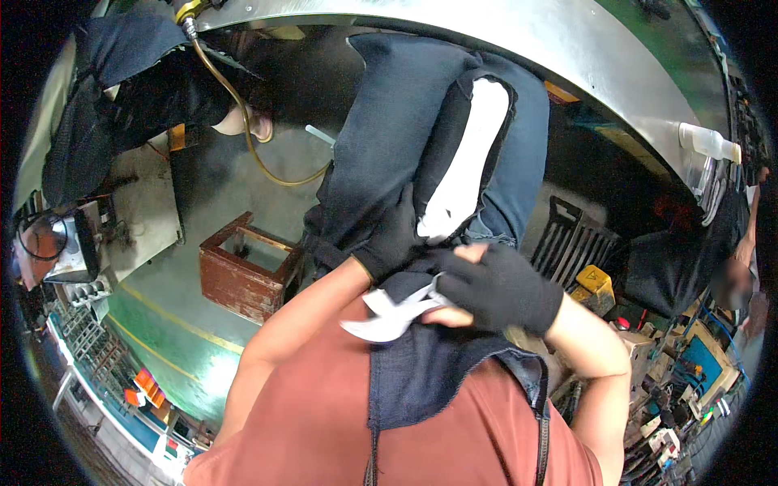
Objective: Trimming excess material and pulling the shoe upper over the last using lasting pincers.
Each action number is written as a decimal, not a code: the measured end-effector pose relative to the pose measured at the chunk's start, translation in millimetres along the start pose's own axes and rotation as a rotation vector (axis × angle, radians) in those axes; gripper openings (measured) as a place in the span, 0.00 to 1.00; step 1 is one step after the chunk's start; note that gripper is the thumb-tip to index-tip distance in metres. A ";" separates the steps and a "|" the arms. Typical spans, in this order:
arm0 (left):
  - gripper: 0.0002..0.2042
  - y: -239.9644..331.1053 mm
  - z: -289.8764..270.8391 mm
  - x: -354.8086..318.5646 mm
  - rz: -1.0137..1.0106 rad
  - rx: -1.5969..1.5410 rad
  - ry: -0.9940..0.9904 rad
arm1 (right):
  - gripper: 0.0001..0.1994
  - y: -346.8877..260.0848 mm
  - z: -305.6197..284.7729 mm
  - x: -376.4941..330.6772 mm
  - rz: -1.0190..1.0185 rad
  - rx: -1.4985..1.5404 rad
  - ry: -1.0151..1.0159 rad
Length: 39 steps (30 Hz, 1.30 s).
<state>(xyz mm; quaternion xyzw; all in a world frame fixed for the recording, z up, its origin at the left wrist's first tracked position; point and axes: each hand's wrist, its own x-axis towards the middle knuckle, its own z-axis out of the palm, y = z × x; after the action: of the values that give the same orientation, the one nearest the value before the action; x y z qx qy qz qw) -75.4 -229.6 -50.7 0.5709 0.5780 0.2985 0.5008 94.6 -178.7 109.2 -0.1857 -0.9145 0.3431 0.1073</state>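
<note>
Across my lap lies a long white piece [466, 162], smooth and waisted, inside a black surround. It rests on blue denim [389, 97] over my legs. My left hand [393, 235], in a black glove, is closed at the near end of this piece, against its left edge. Beside it on the right, my right hand [506, 292] wears a black glove with some fingertips bare. Its fingers pinch a curled, forked white strip [389, 320], which hangs leftward in front of my chest. The strip's material cannot be made out.
A metal worktop [502, 28] curves across the far side, with a clear bottle [709, 143] at its right. A yellow hose [235, 97] hangs at left, near another person's foot [258, 127]. A brown wooden stool [247, 275] stands left; a yellow box [594, 283] and tools lie right.
</note>
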 end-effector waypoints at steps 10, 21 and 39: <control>0.48 20.1 -23.9 -8.6 0.067 -0.061 -0.066 | 0.19 39.7 23.3 -40.4 0.392 0.121 -0.067; 0.33 130.6 -118.2 74.7 0.285 -0.149 0.025 | 0.14 4.4 -11.4 -89.2 0.943 0.474 0.131; 0.41 -13.1 -4.7 40.0 0.177 0.170 -0.032 | 0.19 90.6 -2.1 -48.0 0.416 -0.613 0.028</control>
<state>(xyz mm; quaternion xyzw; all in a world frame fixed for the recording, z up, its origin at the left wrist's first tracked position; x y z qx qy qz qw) -78.3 -192.3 -70.8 0.6647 0.5408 0.2822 0.4313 163.0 -134.3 47.0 -0.3959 -0.9159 0.0653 -0.0129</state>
